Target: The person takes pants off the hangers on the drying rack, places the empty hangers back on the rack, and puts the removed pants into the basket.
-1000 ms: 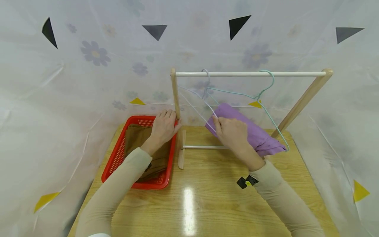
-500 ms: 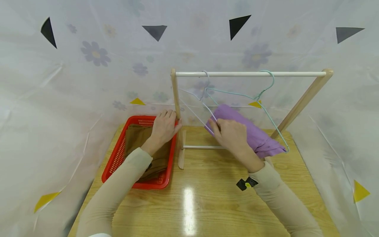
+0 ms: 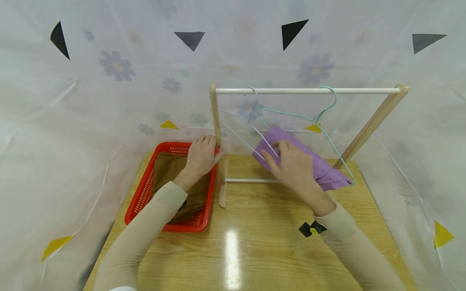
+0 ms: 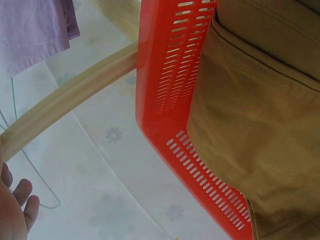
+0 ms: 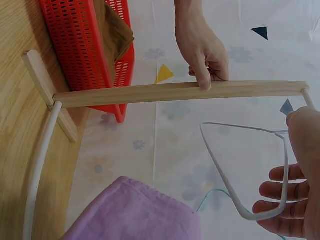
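Observation:
In the head view my left hand [image 3: 202, 155] grips the left wooden post [image 5: 150, 93] of a small clothes rack, thumb on one side and fingers on the other. My right hand [image 3: 296, 169] is at the right end of a pale lavender wire hanger [image 5: 260, 216], its fingers loosely spread around the wire without closing on it. That hanger hooks over the rack's white rail [image 3: 291, 91]. Farther right hangs a teal wire hanger [image 3: 329, 140] with a folded purple cloth [image 3: 320, 163] draped over its lower bar, tilted down to the right. My right hand hides part of the cloth.
A red perforated basket [image 3: 210, 198] stands left of the rack on the wooden table [image 3: 262, 242]. Folded brown cloth [image 4: 250, 120] lies in it. A lower white bar [image 3: 251, 180] joins the rack's feet. A patterned white sheet [image 3: 145, 97] hangs behind.
My right hand has loosened from the lavender hanger's right end and drawn slightly right and down, its fingers opening. My left hand stays on the post.

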### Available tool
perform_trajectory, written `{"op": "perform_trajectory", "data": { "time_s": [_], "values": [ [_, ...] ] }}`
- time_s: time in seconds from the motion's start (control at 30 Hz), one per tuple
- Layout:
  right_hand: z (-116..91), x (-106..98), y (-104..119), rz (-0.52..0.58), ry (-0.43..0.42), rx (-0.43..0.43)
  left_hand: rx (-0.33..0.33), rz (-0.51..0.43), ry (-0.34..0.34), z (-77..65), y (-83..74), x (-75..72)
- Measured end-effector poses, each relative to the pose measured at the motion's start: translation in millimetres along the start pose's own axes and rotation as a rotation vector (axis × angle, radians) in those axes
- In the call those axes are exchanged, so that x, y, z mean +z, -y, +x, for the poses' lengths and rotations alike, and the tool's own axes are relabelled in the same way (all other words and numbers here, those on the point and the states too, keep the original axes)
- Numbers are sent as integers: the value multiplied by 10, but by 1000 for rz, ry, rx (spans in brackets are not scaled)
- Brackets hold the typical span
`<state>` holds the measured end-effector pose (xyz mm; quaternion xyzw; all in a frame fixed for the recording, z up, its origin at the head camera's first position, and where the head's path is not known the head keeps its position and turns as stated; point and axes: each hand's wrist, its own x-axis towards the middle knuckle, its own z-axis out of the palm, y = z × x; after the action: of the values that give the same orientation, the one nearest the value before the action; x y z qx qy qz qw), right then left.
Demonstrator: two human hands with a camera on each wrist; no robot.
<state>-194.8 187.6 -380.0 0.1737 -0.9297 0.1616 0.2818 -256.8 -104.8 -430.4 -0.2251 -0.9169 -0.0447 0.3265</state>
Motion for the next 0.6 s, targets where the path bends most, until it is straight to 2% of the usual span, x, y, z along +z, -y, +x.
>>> {"op": "perform_trajectory", "data": {
  "time_s": [0.27, 0.43, 0.6],
  "values": [
    [-66, -160, -137, 42, -33, -29, 5, -12, -27, -3, 2, 4],
    [-108, -269, -234, 38, -149, -79, 6, -30, -24, 0, 2, 7],
    [-130, -369, -404, -18, -265, -71, 2, -27, -18, -2, -1, 11]
  ]
}}
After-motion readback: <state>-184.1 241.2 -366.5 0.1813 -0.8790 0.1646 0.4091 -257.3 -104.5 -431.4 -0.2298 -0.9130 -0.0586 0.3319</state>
